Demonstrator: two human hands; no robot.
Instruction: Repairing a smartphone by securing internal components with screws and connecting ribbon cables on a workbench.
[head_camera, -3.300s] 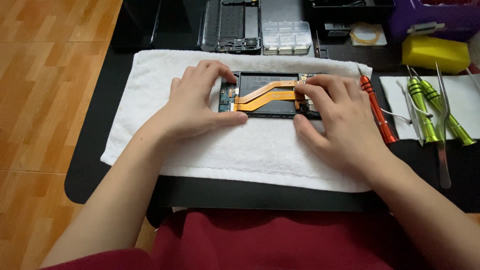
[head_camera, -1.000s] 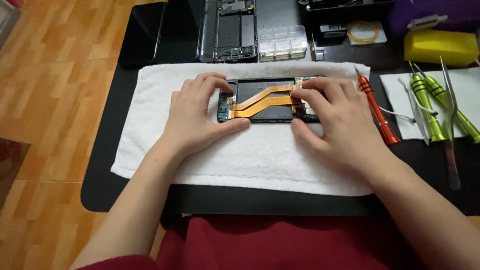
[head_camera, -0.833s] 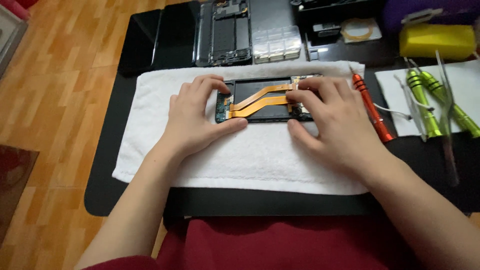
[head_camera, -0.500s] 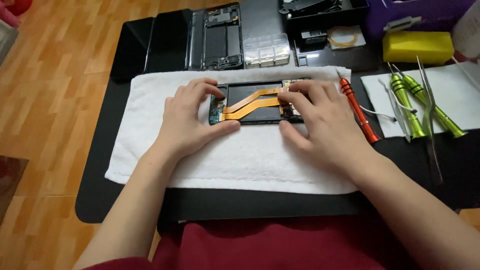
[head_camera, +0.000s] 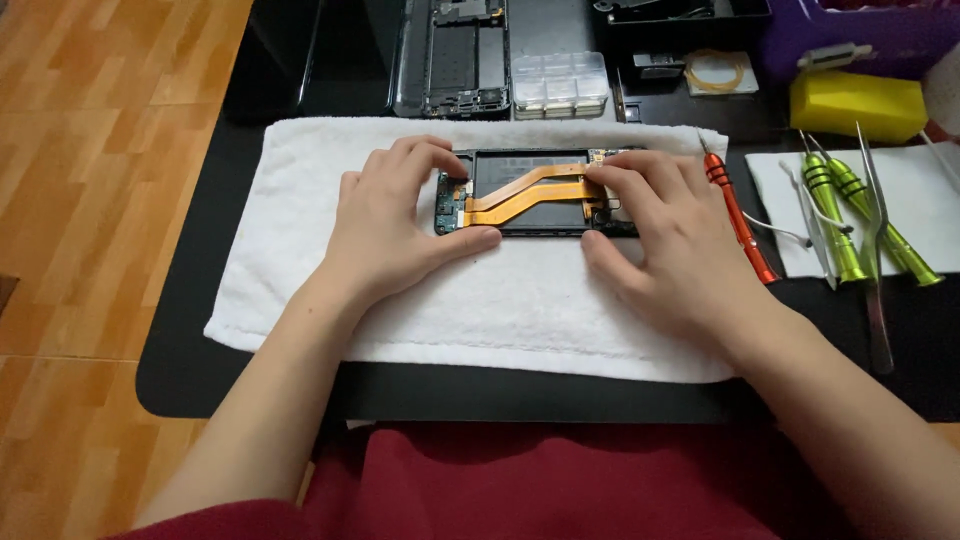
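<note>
Opened phone body (head_camera: 530, 210), back cover off, lying flat near the far edge of a white towel (head_camera: 300, 290), long axis running left to right across the view. Orange flex cable (head_camera: 520, 195) snaking along that axis from the small board at the left end to the connector area at the right end.

Left hand (head_camera: 390, 225) clamped on the left end: thumb pressed against the near edge, 2 or 3 curled fingers hooked over the far edge, pinching the frame between them. Right hand (head_camera: 665, 235) resting on the right end: fingers held together and bent, tips pressing down on the cable's right end, thumb flat on the towel just beside the near edge. Right hand nearer the cable connector; left hand nearer the small board.

Just right of the towel, a red screwdriver (head_camera: 738, 215), pointing away. Further right, on a white sheet (head_camera: 930, 200), 2 green screwdrivers (head_camera: 850, 220) and metal tweezers (head_camera: 873, 240). Beyond the towel, a second dismantled phone frame (head_camera: 455, 55), a clear parts box (head_camera: 560, 85) and a yellow block (head_camera: 855, 105). All on a black mat (head_camera: 200, 370) over wooden flooring.
</note>
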